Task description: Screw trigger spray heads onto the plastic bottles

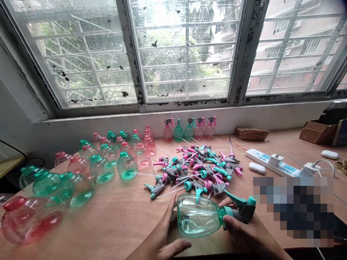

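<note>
A clear green spray bottle (199, 216) lies sideways between my hands above the table's front edge, its trigger head seated on the neck and pointing right. My right hand (241, 229) is closed round the turquoise collar, thumb on the near side. At the bottle's base, my left hand (165, 229) is open, thumb and fingers spread apart around that end; whether its hidden fingers touch the bottle I cannot tell. Just beyond lies a heap of loose trigger spray heads (195, 164) in grey, pink and turquoise, with thin clear dip tubes.
Several open red and green bottles (127, 166) stand on the left of the wooden table (114, 224). Bottles fitted with spray heads (189, 130) line the wall below the window. To the right are a power strip (273, 164) with plugs, a brown package (251, 133) and a cardboard box (314, 131).
</note>
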Motion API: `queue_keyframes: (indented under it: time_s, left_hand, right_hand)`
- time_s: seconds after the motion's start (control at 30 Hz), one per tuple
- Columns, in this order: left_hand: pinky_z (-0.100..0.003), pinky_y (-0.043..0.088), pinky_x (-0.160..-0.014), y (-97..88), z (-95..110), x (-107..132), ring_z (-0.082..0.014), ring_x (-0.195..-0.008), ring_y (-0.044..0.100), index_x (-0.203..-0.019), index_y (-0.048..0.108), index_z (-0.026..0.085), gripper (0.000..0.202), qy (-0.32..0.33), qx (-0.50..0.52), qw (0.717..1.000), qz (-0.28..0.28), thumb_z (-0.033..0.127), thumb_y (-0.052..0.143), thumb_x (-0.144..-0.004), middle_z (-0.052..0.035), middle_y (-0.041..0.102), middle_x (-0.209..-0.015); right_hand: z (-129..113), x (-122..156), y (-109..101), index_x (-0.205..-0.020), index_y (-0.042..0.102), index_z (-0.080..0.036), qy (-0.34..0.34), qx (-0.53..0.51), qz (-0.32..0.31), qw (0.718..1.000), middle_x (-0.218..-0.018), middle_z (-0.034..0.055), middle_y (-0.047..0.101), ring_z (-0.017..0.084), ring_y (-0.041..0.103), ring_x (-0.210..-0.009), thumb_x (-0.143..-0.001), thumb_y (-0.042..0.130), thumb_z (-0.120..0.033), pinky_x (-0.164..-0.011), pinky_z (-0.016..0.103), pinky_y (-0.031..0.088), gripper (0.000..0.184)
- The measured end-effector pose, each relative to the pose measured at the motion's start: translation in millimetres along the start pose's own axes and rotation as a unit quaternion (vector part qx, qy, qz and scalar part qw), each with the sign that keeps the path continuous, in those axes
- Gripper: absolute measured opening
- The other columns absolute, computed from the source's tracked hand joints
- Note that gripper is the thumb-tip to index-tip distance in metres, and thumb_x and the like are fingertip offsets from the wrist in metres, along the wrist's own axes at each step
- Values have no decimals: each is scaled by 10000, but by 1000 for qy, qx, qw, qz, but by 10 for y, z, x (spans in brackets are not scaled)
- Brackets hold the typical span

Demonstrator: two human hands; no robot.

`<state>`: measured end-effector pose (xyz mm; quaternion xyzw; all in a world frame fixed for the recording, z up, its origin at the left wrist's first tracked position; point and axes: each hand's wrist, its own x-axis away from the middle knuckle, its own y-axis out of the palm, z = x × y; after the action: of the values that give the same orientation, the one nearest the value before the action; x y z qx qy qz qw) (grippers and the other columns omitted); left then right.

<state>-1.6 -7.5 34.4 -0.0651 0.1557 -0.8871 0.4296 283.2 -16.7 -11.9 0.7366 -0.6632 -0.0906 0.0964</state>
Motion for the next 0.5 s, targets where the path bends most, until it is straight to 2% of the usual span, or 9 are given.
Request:
queue_keyframes:
  time_s: [0.1, 0.23, 0.4, 0.5]
  left_hand:
    - [-415, 130, -1279, -19, 18, -22, -271, -1567, 117, -1615, 75, 260, 915, 0, -4, 1000, 2, 467, 651, -934, -50, 196, -1696]
    - [-459, 73, -1283, -23, -35, -19, -284, -1567, 111, -1606, 151, 287, 866, -3, -37, 999, 10, 386, 678, -926, -40, 159, -1704]
    - [-448, 123, -1284, 17, -71, 20, -268, -1571, 81, -1605, 68, 341, 909, 5, -42, 999, 24, 262, 670, -929, -8, 119, -1711]
    - [-427, 156, -1281, 34, -68, 20, -254, -1571, 79, -1602, 13, 364, 903, 21, -28, 999, 24, 240, 629, -953, 6, 150, -1707]
  right_hand:
    - [-12, 5, 5, -983, 658, -199, 0, -1, 4, 1000, -631, 7, 699, 138, 553, -494, -740, 856, -510, -489, 246, 370, 441]
    - [8, -8, -24, -1008, 640, -203, -4, 6, -6, 1000, -634, 5, 704, 131, 548, -462, -786, 820, -506, -463, 237, 378, 416]
    - [17, -17, -34, -1015, 613, -205, -7, 11, -8, 1000, -640, -5, 694, 119, 538, -446, -805, 803, -509, -460, 240, 393, 415]
    - [-14, -8, -5, -1009, 623, -204, -2, 3, -9, 1000, -634, -11, 677, 125, 537, -468, -781, 821, -516, -473, 245, 386, 434]
